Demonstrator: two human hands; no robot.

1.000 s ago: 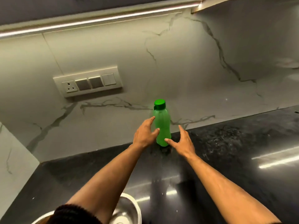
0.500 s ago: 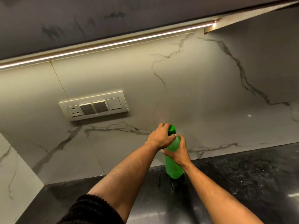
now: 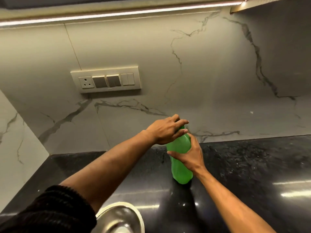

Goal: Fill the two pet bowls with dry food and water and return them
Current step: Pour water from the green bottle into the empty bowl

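Observation:
A green plastic bottle [image 3: 180,169] stands upright on the black counter [image 3: 244,165], near the marble back wall. My left hand [image 3: 165,130] is clamped over the bottle's green cap, which is almost fully hidden under my fingers. My right hand [image 3: 191,155] wraps around the bottle's upper body from the right side. A steel pet bowl [image 3: 121,217] with a pale rim sits at the counter's near edge, partly covered by my left sleeve. Its inside looks bare metal. No second bowl and no dry food are in view.
A switch and socket panel [image 3: 106,79] is fixed to the marble backsplash [image 3: 202,73] behind and left of the bottle. A light strip [image 3: 117,15] runs under the cabinet above. A side wall [image 3: 16,140] closes the counter's left corner.
Both hands went from open beside the bottle to gripping it: the left onto the cap, the right around the body. The view has tilted down and the bowl is visible again.

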